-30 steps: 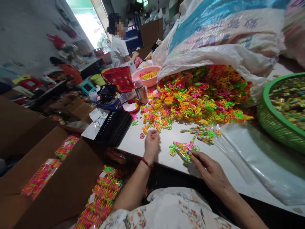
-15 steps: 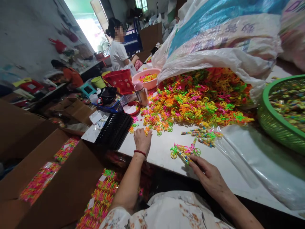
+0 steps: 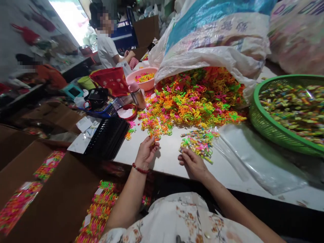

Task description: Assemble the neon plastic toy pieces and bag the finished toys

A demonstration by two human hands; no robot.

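Note:
My left hand (image 3: 147,152), with a red bead bracelet, pinches an orange plastic toy bicycle (image 3: 155,137) at the near edge of a bright heap of such pieces (image 3: 192,104). Fingers closed, my right hand (image 3: 194,164) grips what looks like a small patterned tube (image 3: 181,150), mostly hidden by the fingertips. Just beyond it on the white table (image 3: 167,153) lies a small group of toy bicycles and patterned tubes (image 3: 198,140). The heap spills from a large woven plastic sack (image 3: 215,37).
A green basket (image 3: 255,101) of small patterned pieces stands at right, beside clear plastic bags (image 3: 258,158). Black trays (image 3: 107,138), a bottle (image 3: 138,96) and a pink basin (image 3: 141,81) are at left. Cartons (image 3: 58,189) hold packed pieces below. Two people sit farther back.
My left hand has drawn back from the heap with an orange toy bicycle. My right hand has released the bicycle and tube among the others and now grips another small piece. The view has shifted.

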